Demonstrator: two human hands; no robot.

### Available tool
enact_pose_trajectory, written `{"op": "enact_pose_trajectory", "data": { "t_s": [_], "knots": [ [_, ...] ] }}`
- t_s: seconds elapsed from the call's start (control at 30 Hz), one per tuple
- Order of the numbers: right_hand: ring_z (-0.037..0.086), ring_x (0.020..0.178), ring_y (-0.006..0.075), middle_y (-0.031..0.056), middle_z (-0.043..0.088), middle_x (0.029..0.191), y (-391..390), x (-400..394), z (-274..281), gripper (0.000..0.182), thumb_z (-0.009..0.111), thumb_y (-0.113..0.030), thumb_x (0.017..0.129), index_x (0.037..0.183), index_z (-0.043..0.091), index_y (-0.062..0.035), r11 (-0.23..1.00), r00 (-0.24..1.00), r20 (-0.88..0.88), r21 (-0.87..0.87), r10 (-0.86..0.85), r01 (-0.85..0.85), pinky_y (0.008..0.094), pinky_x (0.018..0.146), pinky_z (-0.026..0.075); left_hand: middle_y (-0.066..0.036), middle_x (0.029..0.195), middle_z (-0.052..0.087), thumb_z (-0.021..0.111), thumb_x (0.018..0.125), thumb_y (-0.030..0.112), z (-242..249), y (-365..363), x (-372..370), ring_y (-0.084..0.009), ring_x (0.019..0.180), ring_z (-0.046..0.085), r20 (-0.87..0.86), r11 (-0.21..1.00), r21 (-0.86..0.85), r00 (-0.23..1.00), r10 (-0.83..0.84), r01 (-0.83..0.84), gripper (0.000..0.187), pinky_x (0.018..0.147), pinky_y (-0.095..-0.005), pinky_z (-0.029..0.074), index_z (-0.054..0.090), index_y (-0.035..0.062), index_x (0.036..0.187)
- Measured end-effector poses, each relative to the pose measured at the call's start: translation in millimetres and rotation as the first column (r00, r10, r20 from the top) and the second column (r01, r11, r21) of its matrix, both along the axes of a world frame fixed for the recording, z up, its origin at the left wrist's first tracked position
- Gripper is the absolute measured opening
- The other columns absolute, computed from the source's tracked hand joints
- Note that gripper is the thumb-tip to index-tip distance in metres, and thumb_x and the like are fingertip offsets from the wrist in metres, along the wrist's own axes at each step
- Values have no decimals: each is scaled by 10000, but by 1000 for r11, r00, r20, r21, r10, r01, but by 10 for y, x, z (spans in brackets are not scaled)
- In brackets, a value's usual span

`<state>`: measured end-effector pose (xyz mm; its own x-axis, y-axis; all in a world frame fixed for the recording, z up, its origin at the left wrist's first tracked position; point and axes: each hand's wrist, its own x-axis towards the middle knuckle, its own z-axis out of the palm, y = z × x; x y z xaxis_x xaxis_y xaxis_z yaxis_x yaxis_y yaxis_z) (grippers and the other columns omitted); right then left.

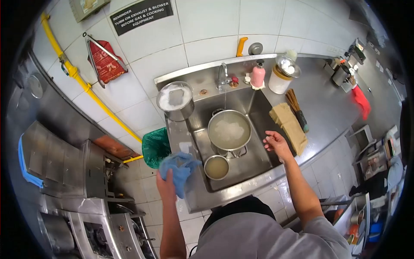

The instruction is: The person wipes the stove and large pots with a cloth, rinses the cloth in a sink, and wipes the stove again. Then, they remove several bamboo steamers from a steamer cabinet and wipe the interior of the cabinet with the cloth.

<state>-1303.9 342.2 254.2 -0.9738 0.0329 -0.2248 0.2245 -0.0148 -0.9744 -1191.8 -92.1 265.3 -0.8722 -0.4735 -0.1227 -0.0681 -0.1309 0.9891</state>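
My left hand (166, 183) is closed around a crumpled blue cloth (180, 169), held over the sink's left ledge. My right hand (278, 146) hovers above the sink's right side, empty, with its fingers loosely curled and apart. Between them, a large metal pot (249, 136) stands in the steel sink (248, 172), filled with cloudy water and some foam. A thin stream runs from the faucet (223, 77) toward the pot. Just in front of it sits a small round container (207, 172) of murky liquid.
Another pot (181, 114) with suds stands on the left ledge, above a green-lined bin (156, 146). To the right lie a folded tan cloth (288, 127) and a brush (294, 101). A pink pump bottle (258, 77) and a white tub (278, 83) stand behind.
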Motion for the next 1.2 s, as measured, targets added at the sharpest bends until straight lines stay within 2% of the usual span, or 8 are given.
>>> {"op": "enact_pose_trajectory", "data": {
  "t_s": [0.07, 0.1, 0.37, 0.6, 0.73, 0.87, 1.0, 1.2],
  "knots": [
    [564, 663, 66, 2, 626, 872, 50, -386, -35, 359, 598, -161, 905, 1238, 510, -60, 1000, 1000, 23, -13, 11, -11, 210, 576, 447, -238, 1246, 522, 560, 903, 230, -514, 166, -62, -398, 1188, 471, 39, 825, -558, 996, -80, 88, 367, 1019, -498, 354, 503, -9, 1175],
    [564, 671, 62, 0, 624, 882, 35, -622, -83, 372, 597, -154, 903, 1251, 506, -60, 999, 999, -20, -16, 27, -27, 205, 569, 438, -263, 1294, 483, 571, 886, 221, -800, 255, -60, -443, 1236, 416, 127, 366, -915, 983, -131, 167, 373, 1053, -526, 302, 505, -20, 1163],
    [570, 994, 329, 167, 559, 1188, -712, -2858, -119, 528, 626, -105, 808, 1300, 459, -7, 760, 782, -466, 649, 413, -14, 393, 898, 455, -256, 1347, 430, 582, 856, 165, -968, 688, -1537, -460, 1280, 346, 79, 120, -991, 977, 199, 56, 311, 1041, -568, 275, 539, -17, 1105],
    [433, 1200, 425, 179, 405, 1385, -737, -3067, -717, 521, 563, -49, 787, 1298, 462, -34, 613, 575, -607, 760, 549, 217, 444, 988, 398, -159, 1072, 608, 535, 935, 198, -732, 1195, -1872, -254, 919, 597, -37, 933, -302, 980, 193, -195, 280, 818, -352, 474, 521, 3, 1136],
    [483, 1185, 401, 205, 493, 1297, -599, -2744, -1232, 497, 564, -60, 787, 1277, 487, -42, 332, 652, -389, 918, 651, 217, 450, 992, 408, -94, 1020, 612, 543, 943, 253, -360, 1626, -1802, -213, 863, 628, -34, 888, 308, 928, 370, -343, 291, 764, -359, 519, 508, 46, 1146],
    [628, 836, 259, 120, 645, 916, -1019, -2689, -1054, 245, 555, -173, 877, 1084, 604, -52, 713, 798, -76, 505, 598, -486, 376, 739, 510, -92, 1011, 611, 584, 920, 255, -415, 1719, -1920, -212, 881, 626, 54, 851, 407, 939, 341, -332, 329, 771, -367, 529, 488, 58, 1166],
    [554, 550, 141, 43, 595, 677, -1479, -2857, -827, 321, 523, -299, 927, 798, 633, -27, 890, 895, 90, -187, 437, -415, 319, 484, 437, -83, 987, 616, 646, 863, 165, -455, 1925, -2029, -208, 862, 623, 48, 843, 508, 983, 178, -177, 325, 765, -366, 531, 496, 78, 1138],
    [464, 528, 164, 50, 539, 627, -1747, -3193, -2, 109, 595, -163, 801, 787, 600, -55, 911, 906, 122, -145, 404, -387, 334, 481, 380, -72, 983, 621, 600, 838, 64, -606, 2015, -2356, -205, 863, 621, 34, 853, 512, 995, 97, -101, 286, 760, -365, 528, 536, 60, 1117]
  ]
}}
